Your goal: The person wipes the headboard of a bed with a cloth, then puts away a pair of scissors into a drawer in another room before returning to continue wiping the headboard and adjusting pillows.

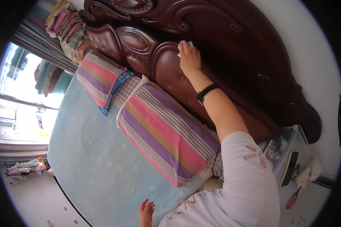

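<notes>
My right hand (190,59) reaches up to the dark brown carved headboard (170,72), fingers pressed on a small white cloth (180,46) against the top edge of its padded panel. Most of the cloth is hidden under the fingers. A black band (207,92) circles that wrist. My left hand (147,212) is low over the bed, its fingers apart and lightly bent, holding nothing. Between them lies a large striped pillow (166,128) in pink, purple and tan, along the foot of the headboard.
A smaller striped pillow (102,77) lies farther left on the pale blue sheet (91,151). Folded bedding (66,26) is piled at the far left corner. Right of the bed stands a nightstand (305,145) with a phone-like dark object (289,168) and red-handled tool (291,200).
</notes>
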The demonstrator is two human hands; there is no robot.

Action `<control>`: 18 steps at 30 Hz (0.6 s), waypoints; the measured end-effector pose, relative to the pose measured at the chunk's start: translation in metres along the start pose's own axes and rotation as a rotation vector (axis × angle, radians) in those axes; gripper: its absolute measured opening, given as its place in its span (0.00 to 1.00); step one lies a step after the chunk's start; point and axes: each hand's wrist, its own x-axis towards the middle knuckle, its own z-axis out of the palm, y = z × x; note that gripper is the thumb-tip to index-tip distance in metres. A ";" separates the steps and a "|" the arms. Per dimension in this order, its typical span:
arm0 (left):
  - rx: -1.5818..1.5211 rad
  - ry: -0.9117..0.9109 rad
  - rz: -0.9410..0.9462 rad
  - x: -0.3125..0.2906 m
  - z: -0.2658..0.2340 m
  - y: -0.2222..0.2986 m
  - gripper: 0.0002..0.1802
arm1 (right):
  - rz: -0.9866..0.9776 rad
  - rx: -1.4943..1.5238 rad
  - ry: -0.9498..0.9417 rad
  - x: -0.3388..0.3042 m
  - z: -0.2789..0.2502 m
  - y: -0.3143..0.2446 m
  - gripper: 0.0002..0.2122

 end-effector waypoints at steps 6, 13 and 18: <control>-0.050 -0.021 0.030 0.001 0.007 0.020 0.16 | 0.098 -0.117 0.036 -0.127 -0.052 0.057 0.25; -0.078 -0.107 0.151 -0.010 -0.017 0.027 0.16 | 0.086 -0.240 0.023 -0.220 -0.118 0.144 0.23; -0.149 -0.020 0.158 -0.022 -0.046 0.015 0.15 | 0.216 -0.150 0.310 -0.233 -0.130 0.180 0.19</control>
